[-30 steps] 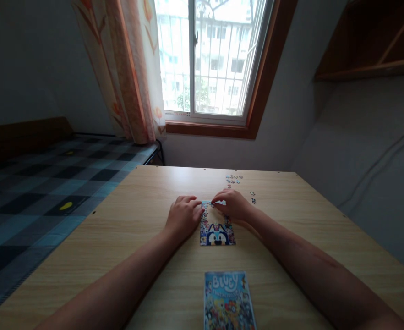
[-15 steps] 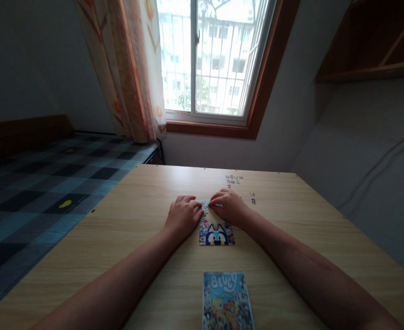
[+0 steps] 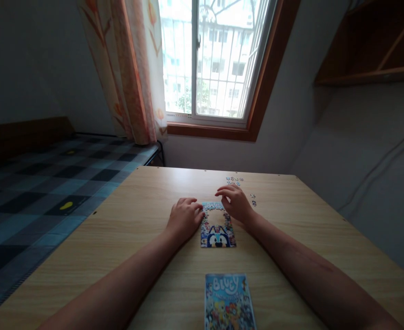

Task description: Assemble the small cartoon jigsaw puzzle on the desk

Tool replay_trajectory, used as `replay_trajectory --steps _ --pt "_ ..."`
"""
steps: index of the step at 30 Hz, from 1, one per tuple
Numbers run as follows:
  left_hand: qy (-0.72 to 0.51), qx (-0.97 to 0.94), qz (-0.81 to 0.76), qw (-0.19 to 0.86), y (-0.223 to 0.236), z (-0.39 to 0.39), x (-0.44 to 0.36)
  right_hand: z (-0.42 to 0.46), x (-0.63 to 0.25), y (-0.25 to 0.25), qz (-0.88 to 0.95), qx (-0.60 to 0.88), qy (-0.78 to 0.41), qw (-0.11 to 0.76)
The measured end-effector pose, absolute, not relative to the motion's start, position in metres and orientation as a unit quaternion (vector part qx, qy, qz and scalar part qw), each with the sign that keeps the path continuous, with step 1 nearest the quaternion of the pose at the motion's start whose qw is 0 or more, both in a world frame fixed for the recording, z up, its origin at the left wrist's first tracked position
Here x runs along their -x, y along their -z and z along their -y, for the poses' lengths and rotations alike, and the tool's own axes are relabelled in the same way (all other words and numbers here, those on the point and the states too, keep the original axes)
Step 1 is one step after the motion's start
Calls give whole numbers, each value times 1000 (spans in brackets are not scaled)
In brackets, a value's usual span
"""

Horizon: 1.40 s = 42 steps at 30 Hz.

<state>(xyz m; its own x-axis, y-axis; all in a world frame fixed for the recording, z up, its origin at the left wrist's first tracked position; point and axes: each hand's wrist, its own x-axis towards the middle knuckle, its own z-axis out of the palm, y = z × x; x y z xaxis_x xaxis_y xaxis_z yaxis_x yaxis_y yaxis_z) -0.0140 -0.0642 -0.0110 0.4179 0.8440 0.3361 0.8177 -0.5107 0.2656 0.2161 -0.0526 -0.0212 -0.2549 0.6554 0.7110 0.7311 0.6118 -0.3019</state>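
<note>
A partly assembled jigsaw puzzle lies flat on the table, a blue cartoon dog's head along its near edge and a bare gap in its middle. My left hand rests at its left side, fingers spread loosely and fingertips touching the border. Over the upper right corner hovers my right hand, its fingers apart with nothing visible between them. Just beyond that hand sit several loose puzzle pieces. A few more pieces lie to its right.
Close to me on the wooden table is a flat "Bluey" box. A bed with a checked cover adjoins the left side. Behind the table are a window and a curtain; a shelf hangs at the right.
My right hand has lifted off the puzzle's top edge and shifted slightly right, its fingers parting and uncovering more of the gap. My left hand has stayed at the left border.
</note>
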Motion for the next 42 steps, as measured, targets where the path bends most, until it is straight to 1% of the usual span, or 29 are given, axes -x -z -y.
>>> replay_trajectory --steps 2,6,13,17,26,31,33,39,42 --pt "-220 -842 -492 29 12 64 14 53 -217 21 789 443 45 424" --pt "-214 -842 -495 27 11 65 14 56 -214 24 813 433 43 387" --pt "-215 -842 -493 29 10 65 14 56 -209 31 832 431 35 348" --pt "-220 -843 -490 25 11 64 14 54 -209 33 834 433 22 342" --pt "-213 -845 -490 25 9 65 14 57 -210 27 797 437 32 416" --pt "-210 -845 -491 31 9 64 14 57 -209 30 819 430 28 379" --pt "-212 -844 -491 31 10 64 14 57 -209 30 817 429 28 383" --pt "-220 -842 -491 38 12 62 15 56 -212 25 752 454 2 477" --pt "-233 -839 -490 47 13 61 14 56 -212 24 729 470 -5 497"
